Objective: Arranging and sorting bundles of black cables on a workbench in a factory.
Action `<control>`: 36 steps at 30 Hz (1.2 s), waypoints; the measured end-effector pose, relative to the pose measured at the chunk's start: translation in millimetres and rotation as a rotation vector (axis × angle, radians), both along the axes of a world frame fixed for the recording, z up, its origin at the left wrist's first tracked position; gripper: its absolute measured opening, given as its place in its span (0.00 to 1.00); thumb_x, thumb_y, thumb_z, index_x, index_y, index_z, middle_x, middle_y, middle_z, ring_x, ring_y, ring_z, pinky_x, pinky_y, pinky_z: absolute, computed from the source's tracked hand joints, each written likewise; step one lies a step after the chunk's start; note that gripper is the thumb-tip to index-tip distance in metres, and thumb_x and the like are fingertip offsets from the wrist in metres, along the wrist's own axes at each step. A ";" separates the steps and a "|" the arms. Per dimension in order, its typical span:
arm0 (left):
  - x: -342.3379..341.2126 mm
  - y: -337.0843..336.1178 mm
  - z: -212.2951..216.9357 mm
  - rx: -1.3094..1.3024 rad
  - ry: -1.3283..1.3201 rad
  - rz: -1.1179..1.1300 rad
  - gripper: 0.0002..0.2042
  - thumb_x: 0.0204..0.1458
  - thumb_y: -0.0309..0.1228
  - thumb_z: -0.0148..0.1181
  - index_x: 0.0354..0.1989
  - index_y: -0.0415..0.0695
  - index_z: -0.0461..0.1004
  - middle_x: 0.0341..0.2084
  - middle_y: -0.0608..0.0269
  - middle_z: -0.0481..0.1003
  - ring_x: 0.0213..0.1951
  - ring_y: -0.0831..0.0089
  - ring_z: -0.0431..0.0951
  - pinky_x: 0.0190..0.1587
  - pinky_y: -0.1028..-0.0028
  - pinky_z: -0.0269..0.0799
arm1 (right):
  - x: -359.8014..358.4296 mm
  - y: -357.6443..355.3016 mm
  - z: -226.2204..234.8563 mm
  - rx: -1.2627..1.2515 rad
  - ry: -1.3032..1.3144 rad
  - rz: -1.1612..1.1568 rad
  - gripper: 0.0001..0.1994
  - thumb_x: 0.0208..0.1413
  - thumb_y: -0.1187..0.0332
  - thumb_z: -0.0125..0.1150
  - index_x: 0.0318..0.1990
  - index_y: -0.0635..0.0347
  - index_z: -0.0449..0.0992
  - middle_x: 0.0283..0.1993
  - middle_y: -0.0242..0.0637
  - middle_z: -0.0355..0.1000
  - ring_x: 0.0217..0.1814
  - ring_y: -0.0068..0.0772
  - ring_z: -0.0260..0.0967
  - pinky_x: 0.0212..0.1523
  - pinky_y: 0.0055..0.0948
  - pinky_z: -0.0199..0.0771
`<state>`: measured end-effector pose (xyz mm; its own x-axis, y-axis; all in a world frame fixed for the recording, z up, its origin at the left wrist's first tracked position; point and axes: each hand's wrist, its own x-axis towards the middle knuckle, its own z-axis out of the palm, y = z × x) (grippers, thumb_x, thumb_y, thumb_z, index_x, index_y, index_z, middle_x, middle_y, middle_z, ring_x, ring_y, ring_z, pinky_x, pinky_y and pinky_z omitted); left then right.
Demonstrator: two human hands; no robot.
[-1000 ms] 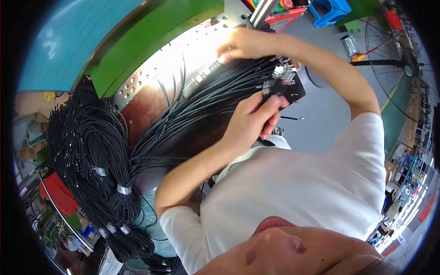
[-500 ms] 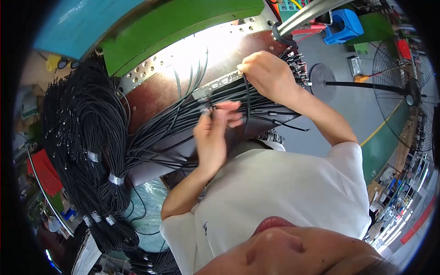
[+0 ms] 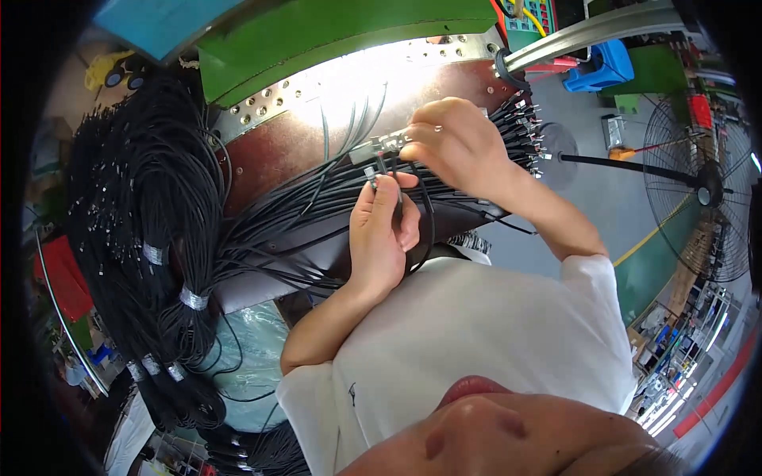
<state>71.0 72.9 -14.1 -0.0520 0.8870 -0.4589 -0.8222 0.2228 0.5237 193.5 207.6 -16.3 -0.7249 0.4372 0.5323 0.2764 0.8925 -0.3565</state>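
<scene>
My left hand (image 3: 379,238) is closed on a black cable, its metal-tipped connector (image 3: 370,171) sticking up past the thumb. Just beyond it lies a narrow metal strip with cut-outs (image 3: 367,152), on top of the cable bundle. My right hand (image 3: 464,155) is curled at the right end of this strip, thumb and fingers drawn together; what they pinch is hidden. One loose black cable (image 3: 431,210) loops down beside the right thumb toward my shirt. Under both hands, many black cables (image 3: 294,194) run sideways across the bench, connector ends (image 3: 533,131) fanned out at the right.
Thick tied cable bundles (image 3: 163,190) hang at the left. A green machine body (image 3: 341,47) and a brightly lit perforated metal edge (image 3: 262,103) stand beyond the brown bench (image 3: 274,151). To the right are a metal post (image 3: 587,36), a blue stool (image 3: 605,65) and a fan (image 3: 702,178).
My left hand has moved slightly right and up, and a connector now shows clearly in its fingers. My right hand has lowered a little at the strip. The whole view has shifted slightly.
</scene>
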 end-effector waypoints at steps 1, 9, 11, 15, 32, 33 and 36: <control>0.8 -1.5 5.2 -0.002 0.007 -0.071 0.14 0.62 0.40 0.44 0.39 0.41 0.69 0.15 0.67 0.65 0.14 0.83 0.58 0.16 0.82 0.52 | -2.9 -3.2 7.8 0.095 0.017 0.071 0.09 0.45 0.72 0.58 0.36 0.59 0.71 0.39 0.35 0.70 0.40 0.39 0.70 0.38 0.35 0.71; -6.1 -4.0 10.7 0.016 0.181 0.005 0.16 0.63 0.40 0.43 0.50 0.40 0.66 0.16 0.75 0.55 0.18 0.89 0.51 0.18 0.86 0.45 | 9.2 -4.1 -8.2 -0.170 0.018 0.010 0.09 0.42 0.80 0.60 0.33 0.61 0.71 0.36 0.39 0.69 0.39 0.43 0.68 0.38 0.34 0.70; 0.7 -2.9 8.6 0.069 0.179 0.004 0.14 0.62 0.42 0.44 0.46 0.45 0.66 0.15 0.76 0.54 0.16 0.89 0.50 0.17 0.86 0.43 | 7.1 -4.0 -8.3 -0.223 -0.074 0.047 0.08 0.42 0.79 0.59 0.33 0.61 0.70 0.35 0.38 0.69 0.39 0.43 0.68 0.37 0.35 0.70; -0.5 2.4 5.6 0.014 0.106 -0.008 0.12 0.61 0.41 0.48 0.36 0.45 0.68 0.14 0.77 0.55 0.15 0.90 0.50 0.16 0.85 0.43 | 3.3 1.3 -3.6 -0.149 -0.208 0.082 0.11 0.40 0.79 0.59 0.34 0.61 0.70 0.35 0.37 0.68 0.40 0.42 0.68 0.38 0.35 0.70; -23.7 -0.2 21.5 0.125 0.848 -0.155 0.21 0.65 0.40 0.34 0.53 0.35 0.64 0.25 0.59 0.75 0.24 0.76 0.76 0.33 0.78 0.74 | 40.2 6.8 -2.5 -0.248 0.046 -0.187 0.04 0.48 0.77 0.58 0.33 0.61 0.72 0.36 0.35 0.74 0.39 0.38 0.72 0.41 0.30 0.69; -28.7 4.7 19.9 0.089 0.779 -0.173 0.19 0.64 0.38 0.36 0.53 0.37 0.65 0.18 0.65 0.74 0.22 0.82 0.73 0.28 0.81 0.68 | 40.1 7.5 -8.6 -0.274 0.010 -0.161 0.05 0.48 0.78 0.58 0.33 0.60 0.71 0.37 0.35 0.73 0.40 0.38 0.71 0.42 0.30 0.69; -23.0 7.7 19.9 0.007 0.293 -0.214 0.16 0.63 0.41 0.42 0.44 0.39 0.66 0.16 0.72 0.60 0.19 0.84 0.60 0.23 0.82 0.64 | 37.2 8.7 -16.9 -0.382 -0.006 -0.125 0.06 0.47 0.78 0.59 0.33 0.59 0.70 0.38 0.34 0.71 0.42 0.38 0.70 0.45 0.30 0.67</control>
<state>48.0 80.7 5.8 0.0073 0.8951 -0.4458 -0.5723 0.3694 0.7322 230.7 216.3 -33.2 -0.6561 0.6878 0.3105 0.3778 0.6555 -0.6539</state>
